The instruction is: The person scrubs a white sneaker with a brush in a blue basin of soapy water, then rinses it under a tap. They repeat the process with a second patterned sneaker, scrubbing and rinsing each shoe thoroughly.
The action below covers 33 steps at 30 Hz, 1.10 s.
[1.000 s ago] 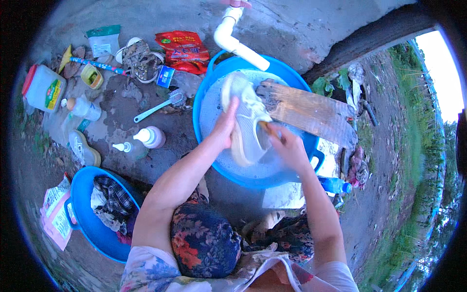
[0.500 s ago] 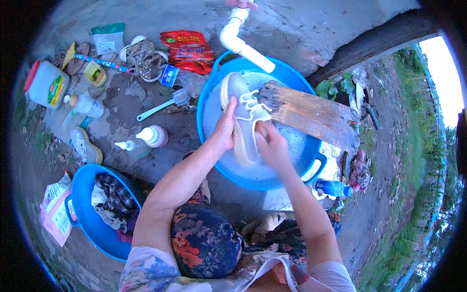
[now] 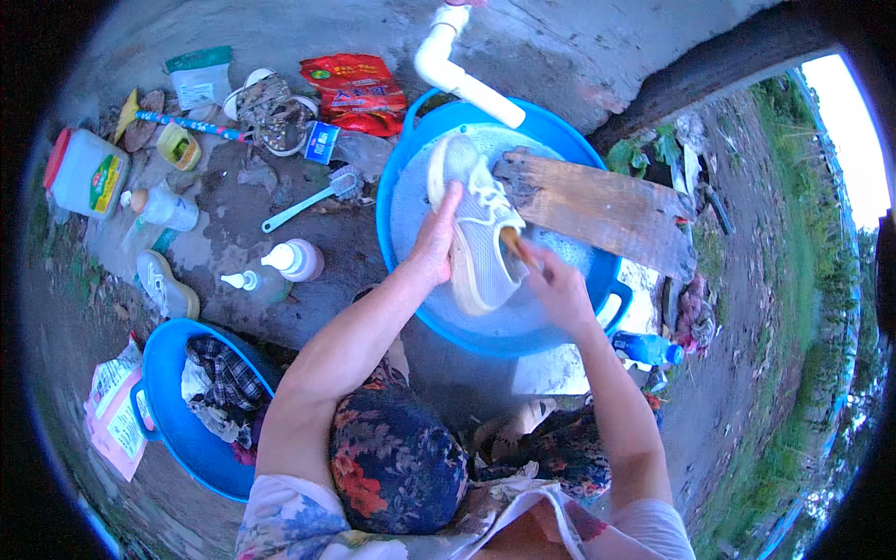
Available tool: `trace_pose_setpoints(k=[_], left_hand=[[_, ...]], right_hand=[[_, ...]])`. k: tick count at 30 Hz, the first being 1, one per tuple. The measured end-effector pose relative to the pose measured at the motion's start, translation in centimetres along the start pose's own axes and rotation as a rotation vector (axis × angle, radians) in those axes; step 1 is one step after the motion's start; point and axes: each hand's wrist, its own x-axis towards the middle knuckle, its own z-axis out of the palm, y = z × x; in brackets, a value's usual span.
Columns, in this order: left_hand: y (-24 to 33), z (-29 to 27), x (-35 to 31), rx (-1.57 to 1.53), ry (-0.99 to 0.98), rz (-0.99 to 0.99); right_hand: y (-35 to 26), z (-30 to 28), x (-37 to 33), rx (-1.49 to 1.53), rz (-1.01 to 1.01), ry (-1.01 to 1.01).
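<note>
Over the soapy water of a blue tub point(image 3: 385, 219), a grey mesh sneaker point(image 3: 478, 245) with white laces and a pale sole is held tilted, its toe pointing away from me. My left hand point(image 3: 437, 238) is closed around the sole side of the sneaker. At the shoe's ankle opening, my right hand point(image 3: 557, 285) is closed on a brown wooden-looking handle point(image 3: 511, 243). The handle's far end is inside the opening, so I cannot see what is on it.
A wooden board point(image 3: 607, 213) lies across the tub's right side, below a white pipe point(image 3: 467, 79). To the left are a scrub brush point(image 3: 313, 198), pump bottles point(image 3: 295, 260), another sneaker point(image 3: 166, 285) and a blue basket point(image 3: 177, 439) of clothes. A blue bottle point(image 3: 647, 349) lies right.
My right hand has drawn back to the right from the shoe's opening, and the brown handle now shows. The sneaker has turned slightly in my left hand, which stays on it.
</note>
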Motion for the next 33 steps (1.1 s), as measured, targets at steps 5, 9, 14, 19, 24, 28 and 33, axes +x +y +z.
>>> trace_pose_setpoints(k=[5, 9, 14, 19, 24, 28, 33], left_hand=[[1.0, -0.3, -0.4, -0.028, -0.142, -0.003], [1.8, 0.5, -0.9, 0.004, -0.041, 0.057], [-0.2, 0.0, -0.3, 0.013, 0.006, -0.008], [1.5, -0.7, -0.4, -0.027, -0.084, 0.002], [-0.4, -0.2, -0.3, 0.075, -0.020, -0.051], [1.8, 0.2, -1.5, 0.011, -0.047, -0.030], [-2.3, 0.6, -0.5, 0.263, 0.064, -0.002]], right_hand=[[-2.2, 3.6, 0.7, 0.102, 0.021, 0.093], [1.1, 1.0, -1.5, 0.251, -0.012, -0.075], [-1.8, 3.9, 2.3, 0.109, 0.020, 0.136], [1.7, 1.0, -2.2, 0.150, -0.108, -0.041], [-2.8, 3.2, 1.4, -0.018, 0.002, 0.180], [0.7, 1.6, -2.8, 0.258, -0.028, -0.100], [0.8, 1.4, 1.4, 0.280, 0.143, -0.011]])
